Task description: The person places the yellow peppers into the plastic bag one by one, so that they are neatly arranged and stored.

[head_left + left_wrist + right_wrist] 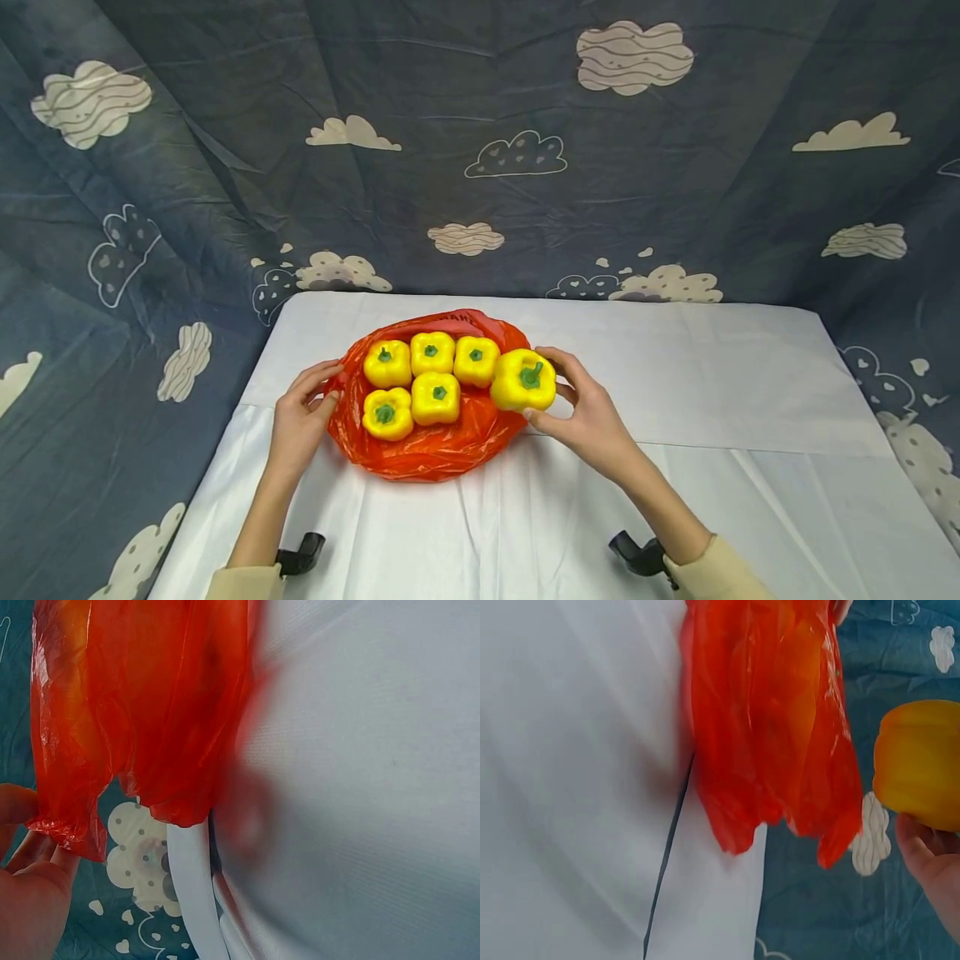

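Note:
A red plastic bag [480,429] lies spread on the table with its mouth open upward. Inside it sit several yellow bell peppers [436,398] with green stems, grouped in two rows. At the bag's left edge, my left hand [298,417] pinches the rim between thumb and fingers; the gathered red plastic [71,832] shows there in the left wrist view. My right hand [588,417] grips another yellow bell pepper [513,383] from its right side, over the bag's right edge. In the right wrist view this pepper [922,765] is held up beside the bag.
A white cloth [712,375] covers the table under the bag. Behind and to the left hangs a dark blue curtain [450,83] with a cloud pattern. A black strap mount [302,554] sits at each wrist, below beige sleeves [712,575].

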`<state>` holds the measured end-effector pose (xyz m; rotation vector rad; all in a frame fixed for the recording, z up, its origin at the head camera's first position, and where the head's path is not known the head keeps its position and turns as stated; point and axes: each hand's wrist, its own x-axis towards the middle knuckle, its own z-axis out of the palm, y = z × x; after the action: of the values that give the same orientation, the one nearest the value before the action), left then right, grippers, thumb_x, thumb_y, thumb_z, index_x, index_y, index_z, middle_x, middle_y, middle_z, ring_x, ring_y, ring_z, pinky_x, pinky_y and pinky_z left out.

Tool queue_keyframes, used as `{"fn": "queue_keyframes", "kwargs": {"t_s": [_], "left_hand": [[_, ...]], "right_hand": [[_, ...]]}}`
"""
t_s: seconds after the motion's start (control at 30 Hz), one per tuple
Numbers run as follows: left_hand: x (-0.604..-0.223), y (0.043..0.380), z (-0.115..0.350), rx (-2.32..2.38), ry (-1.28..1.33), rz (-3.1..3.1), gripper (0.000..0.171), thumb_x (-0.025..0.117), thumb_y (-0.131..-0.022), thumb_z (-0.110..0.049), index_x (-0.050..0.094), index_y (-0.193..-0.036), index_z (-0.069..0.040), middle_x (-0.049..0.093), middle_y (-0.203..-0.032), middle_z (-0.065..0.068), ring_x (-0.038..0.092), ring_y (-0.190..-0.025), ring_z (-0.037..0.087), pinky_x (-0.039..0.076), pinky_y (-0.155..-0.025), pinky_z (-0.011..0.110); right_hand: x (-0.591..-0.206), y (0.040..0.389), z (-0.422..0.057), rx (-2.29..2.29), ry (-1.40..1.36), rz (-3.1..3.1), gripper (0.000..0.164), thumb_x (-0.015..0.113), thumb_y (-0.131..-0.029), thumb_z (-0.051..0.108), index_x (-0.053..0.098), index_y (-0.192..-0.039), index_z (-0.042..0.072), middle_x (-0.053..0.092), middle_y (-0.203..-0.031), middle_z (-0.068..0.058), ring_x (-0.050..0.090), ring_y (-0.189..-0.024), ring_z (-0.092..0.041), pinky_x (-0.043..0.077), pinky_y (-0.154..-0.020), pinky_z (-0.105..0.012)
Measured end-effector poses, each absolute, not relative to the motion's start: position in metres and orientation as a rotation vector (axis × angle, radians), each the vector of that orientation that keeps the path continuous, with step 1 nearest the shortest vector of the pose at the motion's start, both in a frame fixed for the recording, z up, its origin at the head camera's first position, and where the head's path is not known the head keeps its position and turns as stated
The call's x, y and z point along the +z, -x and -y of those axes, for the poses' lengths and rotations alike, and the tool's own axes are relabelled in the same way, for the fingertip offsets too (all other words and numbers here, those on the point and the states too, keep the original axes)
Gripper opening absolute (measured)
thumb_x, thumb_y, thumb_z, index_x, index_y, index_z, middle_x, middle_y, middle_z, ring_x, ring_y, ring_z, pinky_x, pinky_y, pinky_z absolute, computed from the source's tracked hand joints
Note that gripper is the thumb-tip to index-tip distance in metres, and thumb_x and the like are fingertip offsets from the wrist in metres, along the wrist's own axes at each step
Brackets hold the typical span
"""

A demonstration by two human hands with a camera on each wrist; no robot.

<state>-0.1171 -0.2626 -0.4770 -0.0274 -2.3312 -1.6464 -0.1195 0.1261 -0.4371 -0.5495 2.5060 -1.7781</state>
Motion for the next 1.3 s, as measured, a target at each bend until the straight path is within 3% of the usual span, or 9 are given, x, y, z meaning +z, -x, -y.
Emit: {"fn": "queue_keyframes", "kwargs": {"t_s": [0.23, 0.43, 0.73, 1.3], "left_hand": [[-0.476, 0.116, 0.264, -1.651, 0.034, 2.329, 0.035, 0.057, -0.091, 0.011, 0.067, -0.123, -0.001, 0.057, -0.132, 0.007, 0.058, -0.11, 0.023, 0.049, -0.087, 0.016], [-0.476, 0.116, 0.264, -1.637, 0.031, 2.338, 0.035, 0.057, -0.092, 0.01, 0.067, -0.123, -0.001, 0.057, -0.132, 0.007, 0.058, -0.109, 0.022, 0.049, -0.086, 0.015], [-0.476, 0.115, 0.264, -1.65, 0.032, 2.332, 0.035, 0.058, -0.092, 0.01, 0.066, -0.124, -0.001, 0.057, -0.132, 0.008, 0.058, -0.111, 0.024, 0.049, -0.087, 0.016], [-0.477, 0.114, 0.264, -1.671, 0.041, 2.311, 0.035, 0.059, -0.091, 0.01, 0.066, -0.124, 0.002, 0.056, -0.133, 0.012, 0.058, -0.113, 0.027, 0.049, -0.085, 0.015]], "right_hand": [[-0.439, 0.122, -0.106, -1.676, 0.589, -2.519, 0.071, 0.081, -0.078, 0.01, 0.047, -0.139, 0.018, 0.049, -0.136, 0.003, 0.05, -0.123, -0.019, 0.048, -0.096, -0.036], [-0.444, 0.128, -0.092, -1.498, 0.646, -2.634, 0.066, 0.083, -0.075, 0.016, 0.05, -0.133, 0.019, 0.051, -0.126, 0.007, 0.05, -0.115, -0.012, 0.047, -0.099, -0.036], [-0.449, 0.136, -0.081, -1.336, 0.704, -2.709, 0.064, 0.083, -0.074, 0.016, 0.053, -0.131, 0.016, 0.051, -0.124, 0.007, 0.05, -0.112, -0.011, 0.046, -0.099, -0.035], [-0.47, 0.137, -0.078, -1.244, 0.571, -2.736, 0.067, 0.084, -0.076, 0.016, 0.055, -0.136, 0.011, 0.055, -0.129, 0.002, 0.052, -0.116, -0.016, 0.042, -0.104, -0.04]]}}
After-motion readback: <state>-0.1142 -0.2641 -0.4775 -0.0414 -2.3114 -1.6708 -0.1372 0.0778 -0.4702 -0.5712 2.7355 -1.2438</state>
